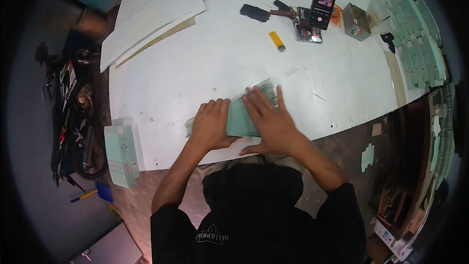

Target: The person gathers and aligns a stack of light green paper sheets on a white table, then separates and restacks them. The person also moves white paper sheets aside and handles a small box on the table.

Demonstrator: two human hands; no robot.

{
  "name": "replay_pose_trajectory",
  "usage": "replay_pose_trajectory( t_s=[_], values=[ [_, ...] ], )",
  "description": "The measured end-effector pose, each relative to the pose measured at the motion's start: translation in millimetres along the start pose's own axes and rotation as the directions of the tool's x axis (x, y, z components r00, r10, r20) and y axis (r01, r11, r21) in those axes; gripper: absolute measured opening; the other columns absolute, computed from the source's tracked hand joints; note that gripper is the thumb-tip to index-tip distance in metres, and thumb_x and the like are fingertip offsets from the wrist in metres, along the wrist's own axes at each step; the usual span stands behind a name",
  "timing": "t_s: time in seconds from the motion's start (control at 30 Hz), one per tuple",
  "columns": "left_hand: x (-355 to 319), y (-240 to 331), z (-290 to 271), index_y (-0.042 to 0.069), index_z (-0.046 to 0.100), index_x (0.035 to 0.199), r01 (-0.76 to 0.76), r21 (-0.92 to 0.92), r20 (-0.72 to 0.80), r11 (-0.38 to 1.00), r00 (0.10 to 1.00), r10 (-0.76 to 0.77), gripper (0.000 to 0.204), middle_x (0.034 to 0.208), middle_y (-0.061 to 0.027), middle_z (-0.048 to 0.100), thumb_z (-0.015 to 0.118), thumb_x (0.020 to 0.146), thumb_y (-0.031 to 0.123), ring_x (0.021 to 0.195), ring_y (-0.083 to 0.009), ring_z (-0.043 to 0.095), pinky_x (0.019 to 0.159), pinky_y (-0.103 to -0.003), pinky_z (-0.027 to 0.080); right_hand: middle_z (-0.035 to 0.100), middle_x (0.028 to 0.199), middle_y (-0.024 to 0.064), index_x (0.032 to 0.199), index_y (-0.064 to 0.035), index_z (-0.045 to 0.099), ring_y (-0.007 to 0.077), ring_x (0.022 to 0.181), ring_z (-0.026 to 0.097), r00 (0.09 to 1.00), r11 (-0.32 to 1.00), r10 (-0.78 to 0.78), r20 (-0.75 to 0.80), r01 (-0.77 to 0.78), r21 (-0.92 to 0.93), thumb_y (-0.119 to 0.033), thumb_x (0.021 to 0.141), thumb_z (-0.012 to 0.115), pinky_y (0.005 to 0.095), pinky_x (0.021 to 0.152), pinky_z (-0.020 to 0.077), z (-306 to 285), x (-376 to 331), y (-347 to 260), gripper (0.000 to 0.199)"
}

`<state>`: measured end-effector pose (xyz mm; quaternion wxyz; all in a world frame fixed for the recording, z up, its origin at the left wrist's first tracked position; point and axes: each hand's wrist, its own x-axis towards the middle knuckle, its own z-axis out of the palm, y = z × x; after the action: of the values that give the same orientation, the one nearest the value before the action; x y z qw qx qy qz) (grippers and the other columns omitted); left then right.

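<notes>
A fanned row of thin, pale green flat card pieces [239,118] lies slantwise near the front edge of the white table, its many edges showing as fine stripes. My left hand [210,126] is closed over the left part of the row, fingers bent across the far side and the thumb toward the near side. On the right part rests my right hand [272,123], fingers stretched out flat and thumb spread apart. Both palms hide much of the row; its right tip and left end stick out past the hands.
Large white sheets [156,22] lie at far left. Beyond my hands are a yellow lighter [276,41], a black case [255,12], a propped phone [323,6] and a small open box [356,21]. Green cartons stand at left [121,152] and stacked at right [415,44].
</notes>
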<state>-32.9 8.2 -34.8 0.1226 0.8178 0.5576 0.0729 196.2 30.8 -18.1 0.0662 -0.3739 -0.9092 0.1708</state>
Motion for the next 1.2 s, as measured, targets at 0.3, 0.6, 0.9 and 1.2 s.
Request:
replay_pose_trajectory(
  t_s=[0.3,0.6,0.9,1.2],
  values=[
    [-3.9,-4.7,14.8,0.001,0.061,0.124,-0.027,-0.026,-0.059,0.999,0.998,0.025,0.083,0.103,-0.0131,0.066,0.098,0.061,0.041,0.092,-0.0320,0.067,0.081,-0.043,0.054,0.064,0.120,0.0228,0.133,0.0051,0.062,0.0410,0.116,0.061,0.972,0.976,0.062,-0.227,-0.012,0.218,-0.024,0.065,0.098,0.0519,0.111,0.0437,37.7,-12.7,27.1,0.082],
    [5.2,-10.8,4.6,0.004,0.064,0.125,-0.038,-0.027,0.047,0.999,0.998,0.040,0.079,0.106,-0.0128,0.069,0.097,0.064,0.041,0.095,-0.0329,0.067,0.087,-0.044,0.054,0.065,0.111,0.0202,0.124,-0.0005,0.066,0.0407,0.110,0.061,0.957,0.937,0.064,-0.283,0.040,0.348,-0.032,0.062,0.101,0.0508,0.103,0.0465,40.0,-6.0,44.9,0.078],
    [-5.1,11.0,-8.3,0.004,0.057,0.141,0.105,0.108,0.021,0.989,0.994,-0.107,0.096,0.124,-0.0174,0.067,0.097,0.065,0.046,0.119,-0.0365,0.062,0.110,-0.049,0.044,0.058,0.145,0.0172,0.145,-0.0081,0.055,0.0411,0.138,0.048,0.962,0.845,0.200,-0.186,-0.073,0.530,-0.034,0.062,0.102,0.0517,0.119,0.0395,52.5,-21.1,52.4,0.098],
    [-69.8,-56.0,-7.5,0.004,0.046,0.152,0.124,-0.377,-0.086,0.918,0.982,-0.168,0.105,0.146,-0.0209,0.058,0.100,0.066,0.032,0.135,-0.0382,0.056,0.116,-0.052,0.044,0.056,0.150,0.0168,0.152,-0.0102,0.050,0.0390,0.145,0.045,0.957,0.758,0.235,-0.171,-0.071,0.649,-0.034,0.059,0.104,0.0486,0.119,0.0419,59.7,-26.7,58.8,0.110]
  ],
)
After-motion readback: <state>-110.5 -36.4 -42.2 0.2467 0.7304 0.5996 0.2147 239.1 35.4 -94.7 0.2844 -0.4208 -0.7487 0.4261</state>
